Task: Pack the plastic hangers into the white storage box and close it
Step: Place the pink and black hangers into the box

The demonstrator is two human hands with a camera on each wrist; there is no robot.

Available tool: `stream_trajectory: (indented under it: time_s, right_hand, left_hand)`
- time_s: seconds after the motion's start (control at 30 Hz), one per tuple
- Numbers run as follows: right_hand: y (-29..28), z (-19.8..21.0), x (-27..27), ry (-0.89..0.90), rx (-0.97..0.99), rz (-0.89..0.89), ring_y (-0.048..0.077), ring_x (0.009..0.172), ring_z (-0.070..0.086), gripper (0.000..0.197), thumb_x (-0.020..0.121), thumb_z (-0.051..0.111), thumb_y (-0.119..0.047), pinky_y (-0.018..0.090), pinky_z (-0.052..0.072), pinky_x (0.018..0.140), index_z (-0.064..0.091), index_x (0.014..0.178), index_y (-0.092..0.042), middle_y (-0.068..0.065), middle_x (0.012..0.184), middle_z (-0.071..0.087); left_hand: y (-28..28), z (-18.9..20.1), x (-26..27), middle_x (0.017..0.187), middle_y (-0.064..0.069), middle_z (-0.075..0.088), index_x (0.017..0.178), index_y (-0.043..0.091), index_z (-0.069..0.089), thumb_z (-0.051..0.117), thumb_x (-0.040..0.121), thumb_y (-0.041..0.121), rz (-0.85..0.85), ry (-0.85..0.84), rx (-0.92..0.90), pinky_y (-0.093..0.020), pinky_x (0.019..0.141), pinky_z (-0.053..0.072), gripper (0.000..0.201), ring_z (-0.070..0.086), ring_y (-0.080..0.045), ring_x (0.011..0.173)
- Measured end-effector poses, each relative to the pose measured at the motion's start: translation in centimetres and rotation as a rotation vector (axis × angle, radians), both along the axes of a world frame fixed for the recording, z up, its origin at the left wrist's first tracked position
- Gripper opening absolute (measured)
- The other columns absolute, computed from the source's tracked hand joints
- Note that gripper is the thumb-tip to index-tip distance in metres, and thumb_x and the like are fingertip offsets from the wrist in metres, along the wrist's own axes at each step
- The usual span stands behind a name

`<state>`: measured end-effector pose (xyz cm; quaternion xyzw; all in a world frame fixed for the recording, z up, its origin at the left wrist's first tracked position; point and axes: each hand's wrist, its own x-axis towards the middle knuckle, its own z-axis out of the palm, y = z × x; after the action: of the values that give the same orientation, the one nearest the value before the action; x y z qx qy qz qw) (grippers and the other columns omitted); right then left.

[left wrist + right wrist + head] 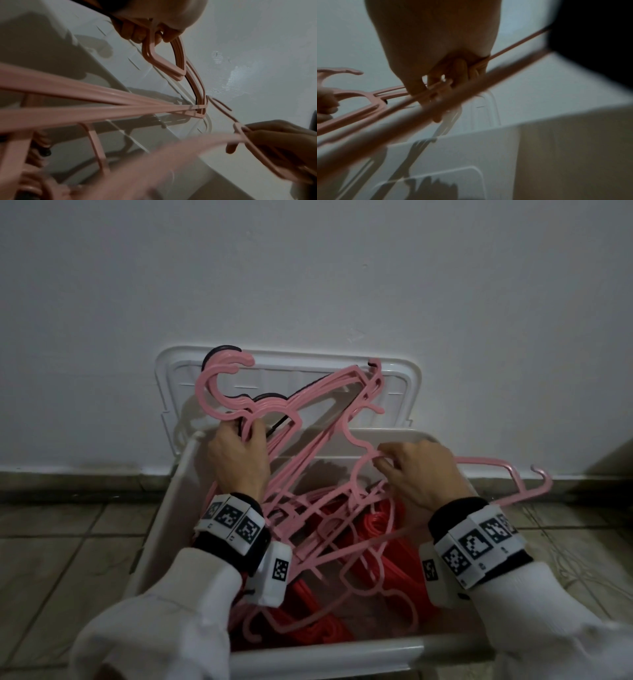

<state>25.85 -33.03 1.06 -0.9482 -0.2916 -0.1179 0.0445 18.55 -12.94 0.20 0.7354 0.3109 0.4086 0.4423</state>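
Pink hangers gripped in my left hand; right hand pinched one overhanging the white box rim.

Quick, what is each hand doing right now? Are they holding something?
Left hand: closed, gripping a bunch of pink hangers near their hooks.
Right hand: closed, fingers pinching one pink hanger that sticks out over the box.

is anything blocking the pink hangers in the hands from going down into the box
Nothing foreign: the white storage box is open, its lid leaning on the wall. Only tangled pink hangers and red hangers already inside lie under the held bundle.
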Motion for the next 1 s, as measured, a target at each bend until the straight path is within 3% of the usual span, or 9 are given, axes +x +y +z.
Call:
stream_trajectory:
  time_s: [0.17, 0.23, 0.3, 0.43, 0.53, 0.67, 0.77, 0.87, 1.0]
  right_hand:
    - [-0.9, -0.6, 0.8, -0.014, 0.109, 0.074, 0.026, 0.076, 0.06, 0.032, 0.092, 0.036, -0.038, 0.032, 0.037, 0.062, 0.061, 0.085, -0.019, 0.005, 0.076, 0.065]
    - [-0.9, -0.6, 0.9, -0.069, 0.128, 0.119, 0.025, 0.071, 0.059, 0.04, 0.088, 0.028, -0.042, 0.029, 0.031, 0.059, 0.06, 0.083, -0.02, 0.003, 0.071, 0.064]
    - [-0.6, -0.3, 0.9, -0.091, 0.171, 0.179, 0.022, 0.064, 0.059, 0.047, 0.082, 0.022, -0.044, 0.026, 0.025, 0.058, 0.063, 0.084, -0.021, 0.001, 0.067, 0.063]
    - [1.0, 0.0, 0.2, -0.011, 0.256, 0.298, 0.024, 0.06, 0.057, 0.036, 0.082, 0.03, -0.035, 0.029, 0.033, 0.056, 0.059, 0.083, -0.013, 0.003, 0.065, 0.061]
    - [2.5, -0.3, 0.2, 0.099, 0.259, 0.373, 0.023, 0.063, 0.056, 0.027, 0.09, 0.035, -0.03, 0.032, 0.039, 0.065, 0.053, 0.085, -0.011, 0.004, 0.07, 0.061]
    - [4.4, -0.7, 0.2, 0.2, 0.298, 0.442, 0.018, 0.071, 0.052, 0.012, 0.095, 0.048, -0.02, 0.029, 0.037, 0.065, 0.05, 0.101, -0.01, 0.0, 0.082, 0.057]
    - [5.0, -1.2, 0.6, 0.231, 0.41, 0.418, 0.012, 0.065, 0.044, 0.011, 0.093, 0.053, -0.016, 0.022, 0.032, 0.059, 0.044, 0.096, -0.01, -0.007, 0.076, 0.047]
    - [5.1, -1.5, 1.0, 0.19, 0.518, 0.392, 0.005, 0.065, 0.041, 0.017, 0.089, 0.061, -0.016, 0.012, 0.035, 0.062, 0.046, 0.089, -0.009, -0.008, 0.076, 0.043]
    - [5.2, -1.7, 1.3, 0.141, 0.566, 0.402, -0.002, 0.069, 0.042, 0.019, 0.084, 0.067, -0.014, 0.004, 0.034, 0.066, 0.052, 0.093, -0.005, -0.002, 0.085, 0.043]
  left_hand:
    - [0.2, -0.6, 0.3, 0.062, 0.001, 0.047, 0.075, 0.008, 0.058, 0.053, 0.09, 0.017, -0.07, 0.064, 0.037, -0.02, 0.052, 0.026, 0.018, 0.039, -0.01, 0.052]
    - [0.4, -0.9, 0.5, 0.072, -0.003, 0.055, 0.08, 0.008, 0.062, 0.053, 0.091, 0.021, -0.159, 0.142, 0.041, -0.02, 0.054, 0.022, 0.019, 0.046, -0.019, 0.063]
    - [0.6, -1.6, 1.0, 0.088, -0.005, 0.066, 0.095, 0.009, 0.068, 0.054, 0.091, 0.029, -0.269, 0.23, 0.054, -0.022, 0.064, 0.029, 0.024, 0.057, -0.025, 0.08]
    - [0.6, -3.0, 1.7, 0.095, 0.002, 0.072, 0.1, 0.021, 0.07, 0.057, 0.087, 0.042, -0.462, 0.309, 0.07, -0.03, 0.075, 0.046, 0.028, 0.064, -0.019, 0.089]
    - [0.4, -3.0, 1.6, 0.088, 0.0, 0.072, 0.095, 0.019, 0.07, 0.054, 0.089, 0.039, -0.543, 0.333, 0.079, -0.035, 0.077, 0.05, 0.026, 0.064, -0.021, 0.085]
    - [0.3, -2.5, 1.2, 0.091, 0.006, 0.07, 0.097, 0.023, 0.071, 0.046, 0.088, 0.047, -0.645, 0.323, 0.001, -0.019, 0.067, 0.039, 0.036, 0.061, -0.012, 0.086]
    - [0.4, -2.1, 0.9, 0.086, 0.009, 0.069, 0.083, 0.026, 0.07, 0.04, 0.08, 0.049, -0.681, 0.222, -0.111, -0.026, 0.073, 0.04, 0.038, 0.06, -0.013, 0.085]
    - [0.4, -1.8, 0.6, 0.07, 0.016, 0.063, 0.065, 0.025, 0.059, 0.049, 0.087, 0.033, -0.702, 0.183, -0.149, -0.027, 0.073, 0.041, 0.025, 0.056, -0.012, 0.077]
    - [0.4, -2.5, 1.0, 0.09, 0.004, 0.07, 0.092, 0.025, 0.062, 0.061, 0.076, 0.033, -0.767, 0.318, 0.073, -0.034, 0.08, 0.05, 0.018, 0.064, -0.017, 0.085]
